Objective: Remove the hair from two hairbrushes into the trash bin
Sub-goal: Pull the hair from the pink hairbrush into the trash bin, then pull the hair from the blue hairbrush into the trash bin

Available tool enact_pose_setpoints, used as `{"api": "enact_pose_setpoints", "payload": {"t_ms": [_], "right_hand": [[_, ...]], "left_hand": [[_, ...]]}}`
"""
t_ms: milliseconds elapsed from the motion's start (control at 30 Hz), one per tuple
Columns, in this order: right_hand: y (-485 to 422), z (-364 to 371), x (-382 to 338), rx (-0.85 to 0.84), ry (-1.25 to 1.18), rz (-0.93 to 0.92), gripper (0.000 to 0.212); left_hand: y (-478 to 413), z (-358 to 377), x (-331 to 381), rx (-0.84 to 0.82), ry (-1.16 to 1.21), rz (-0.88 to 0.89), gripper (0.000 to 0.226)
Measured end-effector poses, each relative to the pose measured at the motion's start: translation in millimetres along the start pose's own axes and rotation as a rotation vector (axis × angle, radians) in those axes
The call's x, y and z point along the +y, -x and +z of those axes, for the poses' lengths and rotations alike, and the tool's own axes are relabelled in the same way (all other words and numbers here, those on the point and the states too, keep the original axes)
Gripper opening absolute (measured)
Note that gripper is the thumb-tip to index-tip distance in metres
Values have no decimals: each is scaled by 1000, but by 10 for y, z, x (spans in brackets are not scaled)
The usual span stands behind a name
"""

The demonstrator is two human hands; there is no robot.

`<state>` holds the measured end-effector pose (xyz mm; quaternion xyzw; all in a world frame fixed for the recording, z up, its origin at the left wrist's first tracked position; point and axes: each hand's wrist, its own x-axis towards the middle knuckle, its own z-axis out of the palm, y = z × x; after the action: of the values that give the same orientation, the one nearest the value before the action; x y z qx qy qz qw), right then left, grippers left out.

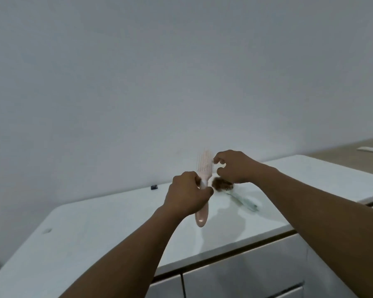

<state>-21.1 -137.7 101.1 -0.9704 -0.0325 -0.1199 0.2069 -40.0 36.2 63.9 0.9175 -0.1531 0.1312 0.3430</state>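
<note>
Pink hairbrush [204, 168] stands upright over the surface [95, 229], long axis near vertical, handle clenched in the left grip [187, 193]. The right grip [235, 166] curls just right of the bristled head; whether it pinches anything, I cannot tell. A brown hair clump [222, 183] shows just below it

The left hand [187, 195] grips the handle of a pink hairbrush [204, 168], held upright above the white counter [95, 222]. At the brush head's three o'clock the right hand [235, 166] curls its fingers against the bristles; whether they pinch any hair is too blurred to tell. At the right hand's six o'clock a brown hair clump [222, 183] sits at the end of a pale green hairbrush [243, 200] lying on the counter. At the left hand's nine o'clock a small dark object [153, 187] rests by the wall.
</note>
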Motion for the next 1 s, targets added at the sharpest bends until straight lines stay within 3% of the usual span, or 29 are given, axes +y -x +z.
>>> {"api": "enact_pose_setpoints", "payload": {"t_ms": [400, 533, 700, 900, 1000], "right_hand": [[-727, 973, -91, -241, 90, -68, 44], [-874, 1144, -64, -287, 117, -77, 44], [-949, 1273, -67, -336, 316, -100, 47], [-899, 1277, -57, -359, 312, -95, 50], [-845, 1197, -51, -357, 286, -89, 46]], "left_hand": [[-447, 352, -970, -124, -126, -216, 39], [-538, 466, -1030, -158, -166, -252, 39], [-530, 528, -998, -185, -291, -227, 38], [-531, 535, -950, -202, -366, -208, 46], [-530, 520, -947, -203, -360, -232, 61]]}}
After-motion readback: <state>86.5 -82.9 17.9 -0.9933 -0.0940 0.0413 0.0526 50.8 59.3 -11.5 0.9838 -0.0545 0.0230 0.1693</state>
